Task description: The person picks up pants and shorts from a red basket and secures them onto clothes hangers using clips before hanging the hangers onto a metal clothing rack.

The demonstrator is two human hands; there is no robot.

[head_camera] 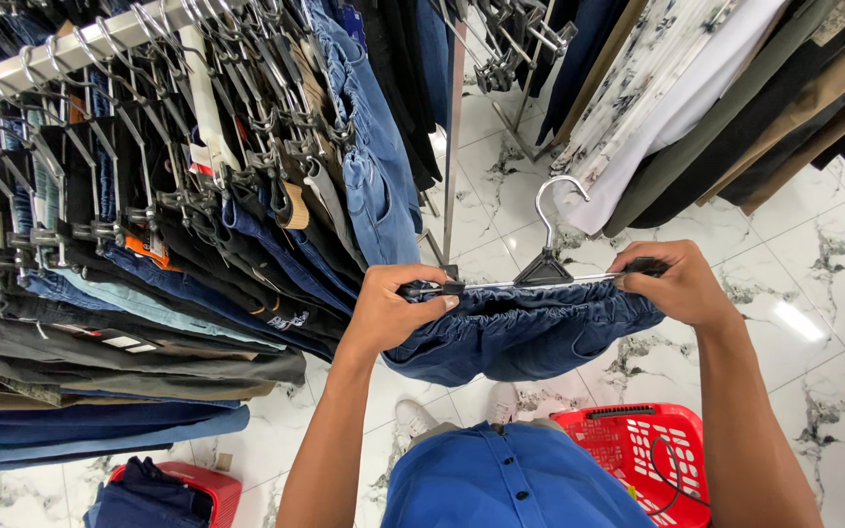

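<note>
Left hand (386, 313) pinched hanger's (543, 270) left clip; right hand (675, 286) gripped right clip. I saw dark blue jeans (520, 337), waistband bunched, hung from hanger before rack (80, 44), above red basket (638, 440).

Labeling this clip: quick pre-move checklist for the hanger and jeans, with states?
1. Left hand on left clip end of clip hanger: ok.
2. Right hand on right clip end: ok.
3. Blue elastic-waist jeans waistband level along the bar: ok.
4. Clips actually shut on fabric: cannot tell, hands cover them.
5. Hanger hook free of the rack rail: ok.
6. Red basket clear of the feet: cannot tell.
</note>
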